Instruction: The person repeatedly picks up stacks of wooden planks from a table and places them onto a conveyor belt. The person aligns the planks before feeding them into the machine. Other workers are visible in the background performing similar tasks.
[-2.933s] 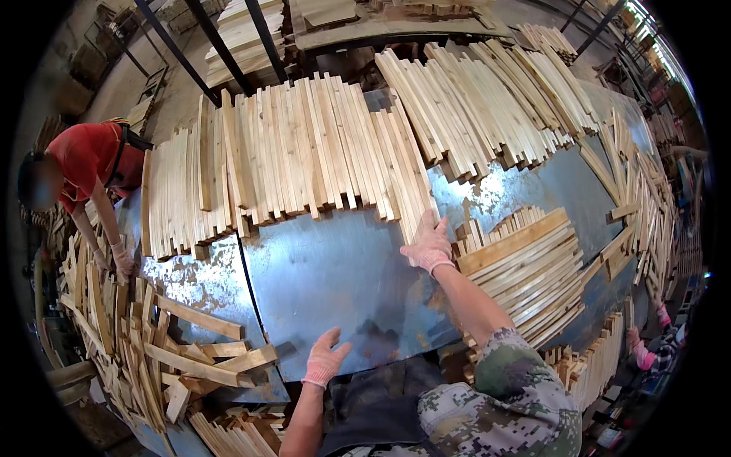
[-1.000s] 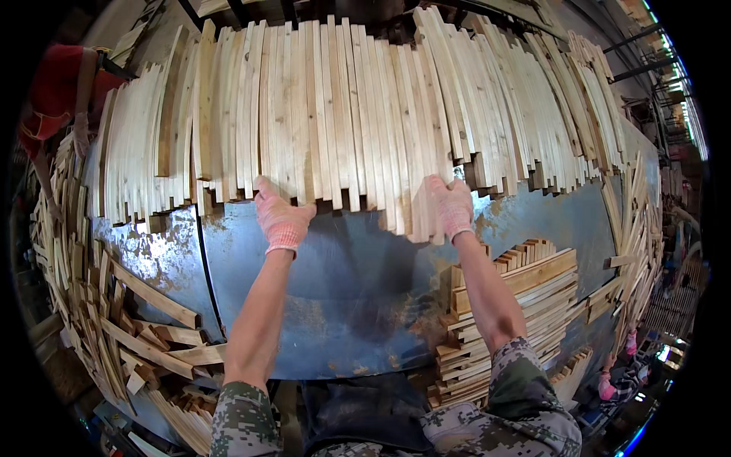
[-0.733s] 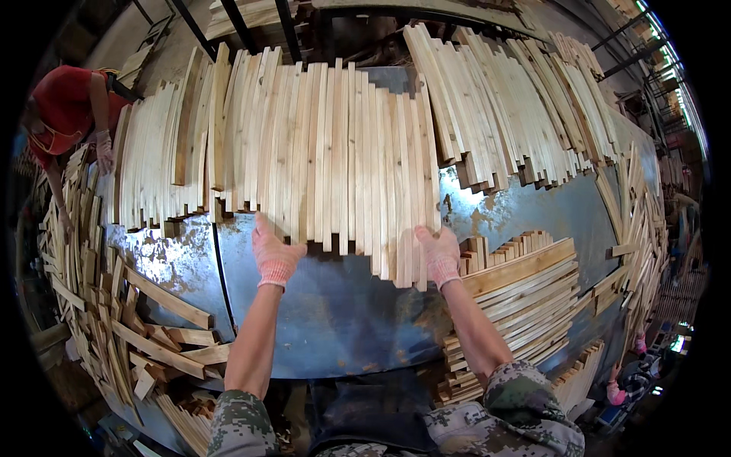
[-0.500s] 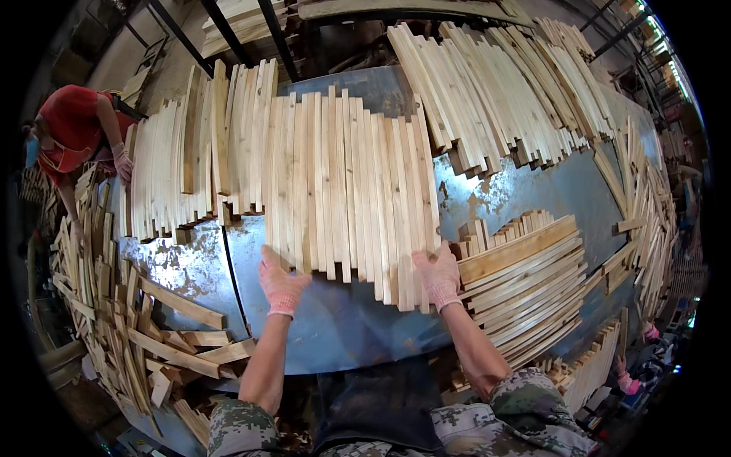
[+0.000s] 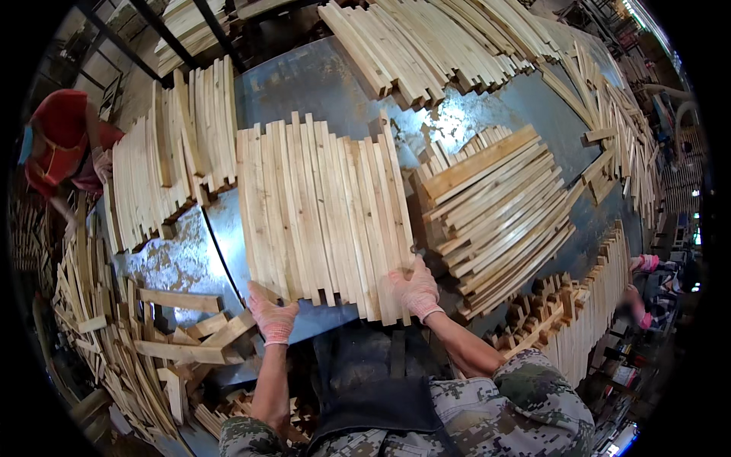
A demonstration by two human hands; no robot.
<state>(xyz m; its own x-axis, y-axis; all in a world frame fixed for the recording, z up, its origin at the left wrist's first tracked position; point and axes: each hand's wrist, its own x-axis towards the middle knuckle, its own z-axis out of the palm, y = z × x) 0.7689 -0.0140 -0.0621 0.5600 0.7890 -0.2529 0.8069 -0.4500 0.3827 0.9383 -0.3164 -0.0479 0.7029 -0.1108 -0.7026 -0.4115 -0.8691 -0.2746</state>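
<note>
A row of pale wooden strips (image 5: pixel 324 217) lies side by side on the blue metal table (image 5: pixel 289 76) before me, their near ends uneven. At its near left corner my left hand (image 5: pixel 271 313), in a pinkish knit glove, grips the edge with the thumb along the front ends. My right hand (image 5: pixel 416 291), gloved alike, clasps the near right corner. Between them the two hands hold the row together from its sides. Some fingers are hidden behind the outer strips.
Another wooden stack (image 5: pixel 487 217) stands close on the right, and a wider one (image 5: pixel 426 49) lies at the back. To the left are more strips (image 5: pixel 141 179) and a loose heap of offcuts (image 5: pixel 183 350). A person in red (image 5: pixel 65 145) reaches in at far left.
The row of wooden strips has come nearer to my body, with both hands still on its corners. A gap has opened between it and the back stack. The view has shifted too.
</note>
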